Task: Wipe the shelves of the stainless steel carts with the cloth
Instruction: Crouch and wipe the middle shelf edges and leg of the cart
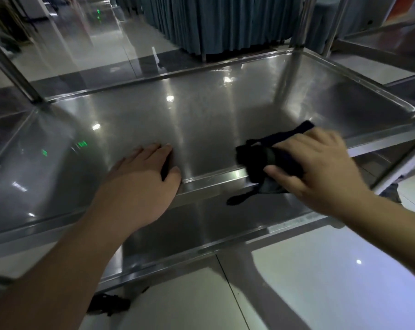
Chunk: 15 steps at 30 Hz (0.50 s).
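Observation:
A stainless steel cart shelf [201, 120] fills the middle of the view, shiny with light reflections and a raised rim. My right hand [320, 172] grips a bunched dark cloth [261, 158] at the shelf's near rim, right of centre; a loose end of the cloth hangs over the edge. My left hand [144, 182] lies flat with straight fingers on the near rim and the shelf surface, left of the cloth. A lower shelf [213, 225] shows beneath the near rim.
Upright cart posts stand at the far left [13, 67] and far right [299, 27]. A second steel cart [392, 44] adjoins on the right. Blue-grey curtains [213, 22] hang behind. Glossy tiled floor [332, 270] lies below, with a dark caster [108, 303] near my left arm.

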### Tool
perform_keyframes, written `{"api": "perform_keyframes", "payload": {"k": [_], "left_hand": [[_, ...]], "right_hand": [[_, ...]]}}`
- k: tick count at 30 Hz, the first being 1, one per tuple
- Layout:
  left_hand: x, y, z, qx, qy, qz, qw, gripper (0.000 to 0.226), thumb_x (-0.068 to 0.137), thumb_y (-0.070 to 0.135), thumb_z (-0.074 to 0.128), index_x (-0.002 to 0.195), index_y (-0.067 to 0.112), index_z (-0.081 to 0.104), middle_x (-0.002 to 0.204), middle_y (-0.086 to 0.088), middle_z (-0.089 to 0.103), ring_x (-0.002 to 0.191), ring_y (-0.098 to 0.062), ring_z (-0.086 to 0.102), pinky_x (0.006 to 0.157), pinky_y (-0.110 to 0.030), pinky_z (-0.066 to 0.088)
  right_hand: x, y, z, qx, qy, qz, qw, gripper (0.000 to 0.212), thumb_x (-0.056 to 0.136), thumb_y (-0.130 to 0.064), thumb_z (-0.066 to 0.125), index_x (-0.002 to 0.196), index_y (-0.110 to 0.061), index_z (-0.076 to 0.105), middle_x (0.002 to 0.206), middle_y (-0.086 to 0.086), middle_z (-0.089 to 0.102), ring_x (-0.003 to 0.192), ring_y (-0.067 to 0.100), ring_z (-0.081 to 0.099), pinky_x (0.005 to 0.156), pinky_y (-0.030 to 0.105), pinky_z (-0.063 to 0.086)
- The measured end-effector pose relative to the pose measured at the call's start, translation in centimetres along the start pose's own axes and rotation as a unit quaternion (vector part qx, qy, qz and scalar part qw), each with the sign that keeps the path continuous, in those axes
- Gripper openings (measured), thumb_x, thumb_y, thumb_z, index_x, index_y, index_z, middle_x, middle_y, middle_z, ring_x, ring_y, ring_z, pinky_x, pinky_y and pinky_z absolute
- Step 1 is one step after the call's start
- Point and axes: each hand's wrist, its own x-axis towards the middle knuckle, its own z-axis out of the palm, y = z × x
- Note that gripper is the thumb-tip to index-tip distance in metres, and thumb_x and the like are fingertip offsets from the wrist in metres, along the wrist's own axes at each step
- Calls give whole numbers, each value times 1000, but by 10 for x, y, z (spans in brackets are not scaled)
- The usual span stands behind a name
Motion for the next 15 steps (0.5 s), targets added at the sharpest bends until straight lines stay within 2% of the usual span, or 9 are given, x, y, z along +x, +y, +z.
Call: {"api": "perform_keyframes", "payload": {"k": [4, 8, 12, 15], "left_hand": [[3, 1, -2, -15, -10, 3, 1000, 62, 102, 55, 31, 161, 36, 29, 171, 11, 23, 158, -21, 18, 128, -45, 17], [5, -1, -6, -35, -18, 11, 999, 72, 93, 62, 31, 159, 34, 34, 168, 7, 31, 154, -20, 26, 125, -46, 23], [3, -6, -10, -45, -17, 32, 998, 60, 98, 57, 42, 152, 33, 45, 159, 2, 44, 148, -22, 36, 121, -46, 31], [-3, -4, -16, -59, 10, 58, 997, 38, 100, 45, 52, 133, 29, 60, 133, 3, 60, 127, -22, 52, 107, -38, 42]], "right_hand": [[18, -44, 9, 39, -11, -95, 995, 50, 96, -58, 50, 102, -14, 71, 89, -1, 68, 83, 29, 58, 75, 39, 38], [29, -72, 2, 50, -22, -176, 983, 51, 98, -60, 49, 95, -14, 71, 79, 0, 65, 74, 25, 56, 70, 38, 42], [22, -83, -11, 55, -31, -252, 966, 48, 98, -57, 56, 94, -13, 74, 77, 2, 65, 71, 27, 59, 67, 42, 47], [10, -84, -15, 52, -70, -280, 956, 48, 98, -59, 55, 90, -14, 72, 75, -1, 62, 71, 26, 56, 68, 38, 44]]}}
